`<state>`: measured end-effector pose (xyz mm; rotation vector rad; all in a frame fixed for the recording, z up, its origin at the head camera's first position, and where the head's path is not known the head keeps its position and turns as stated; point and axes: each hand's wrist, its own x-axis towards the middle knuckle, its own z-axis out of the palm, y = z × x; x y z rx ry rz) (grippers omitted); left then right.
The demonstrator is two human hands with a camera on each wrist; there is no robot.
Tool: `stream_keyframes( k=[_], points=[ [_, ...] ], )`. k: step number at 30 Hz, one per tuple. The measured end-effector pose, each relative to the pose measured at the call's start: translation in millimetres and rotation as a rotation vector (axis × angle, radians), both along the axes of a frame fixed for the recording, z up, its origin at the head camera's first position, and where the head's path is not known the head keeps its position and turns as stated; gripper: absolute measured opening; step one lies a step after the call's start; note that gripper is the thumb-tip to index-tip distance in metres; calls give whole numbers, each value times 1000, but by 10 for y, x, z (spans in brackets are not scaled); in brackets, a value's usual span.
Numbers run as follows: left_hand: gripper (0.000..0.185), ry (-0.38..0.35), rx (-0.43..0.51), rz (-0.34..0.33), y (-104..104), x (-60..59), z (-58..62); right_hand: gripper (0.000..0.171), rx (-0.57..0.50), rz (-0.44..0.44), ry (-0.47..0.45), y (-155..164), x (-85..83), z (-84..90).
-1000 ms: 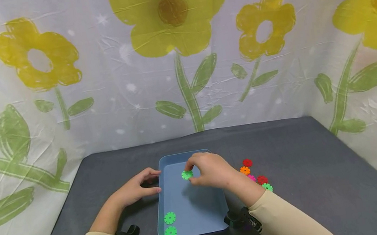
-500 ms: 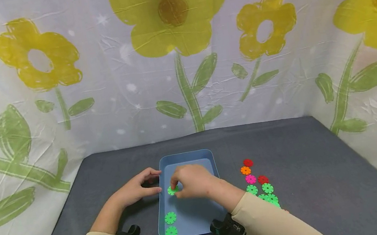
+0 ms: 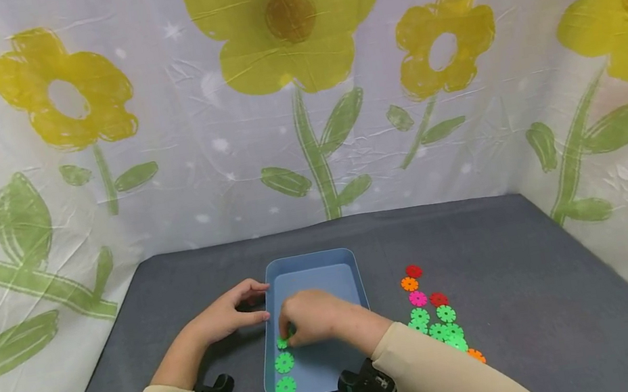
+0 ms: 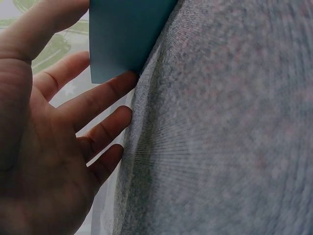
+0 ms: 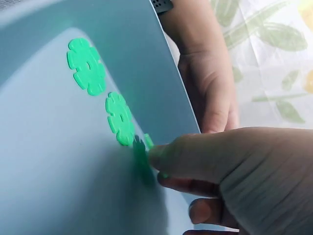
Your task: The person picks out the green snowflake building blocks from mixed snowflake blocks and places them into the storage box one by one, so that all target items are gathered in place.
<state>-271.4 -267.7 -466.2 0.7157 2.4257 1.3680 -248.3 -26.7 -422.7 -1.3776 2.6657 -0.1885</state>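
Note:
My right hand (image 3: 313, 317) pinches a green notched plastic disc (image 3: 282, 343) between thumb and fingers, low over the left side of the blue tray (image 3: 312, 261). In the right wrist view the thumb covers most of that disc and its shadow falls on the tray floor. Two more green discs, a nearer one (image 3: 285, 387) and a farther one (image 3: 283, 362), lie flat in a column along the tray's left wall. My left hand (image 3: 228, 316) rests at the tray's left rim, thumb and fingers spread. In the left wrist view its fingertips touch the tray's outer side (image 4: 120, 44).
Right of the tray, loose discs lie on the dark grey tablecloth (image 3: 528, 299): red (image 3: 414, 271), orange (image 3: 409, 284), pink (image 3: 418, 299) and several green ones (image 3: 437, 331). My right sleeve (image 3: 440, 368) passes in front of that area. A flower-printed curtain (image 3: 188, 140) stands behind the table.
My right hand has moved left and toward me with the green disc, from the tray's upper middle to just beyond the two lying discs. More loose discs show at right. The left hand stays put.

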Motion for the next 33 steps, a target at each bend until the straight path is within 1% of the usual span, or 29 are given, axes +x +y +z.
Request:
stream_keyframes(
  k=[5, 9, 13, 18, 22, 25, 33],
  points=[
    [57, 0, 0, 1, -1, 5, 0, 14, 25, 45, 19, -14, -12, -57],
    [56, -1, 6, 0, 4, 10, -6, 17, 46, 65, -5, 10, -4, -53],
    [54, 1, 16, -8, 6, 14, -3, 21, 57, 46, -48, 64, 36, 28],
    [54, -2, 15, -1, 0, 23, 22, 29, 41, 5, -86, 168, 130, 202],
    [54, 0, 4, 9, 3, 25, 33, 31, -2, -7, -97, 283, 200, 334],
    [53, -1, -6, 22, 17, 33, 35, 32, -52, -18, -102, 401, 236, 397],
    [54, 4, -23, 41, 27, 20, 14, 28, -170, -43, -62, 810, 309, 486]
  ],
)
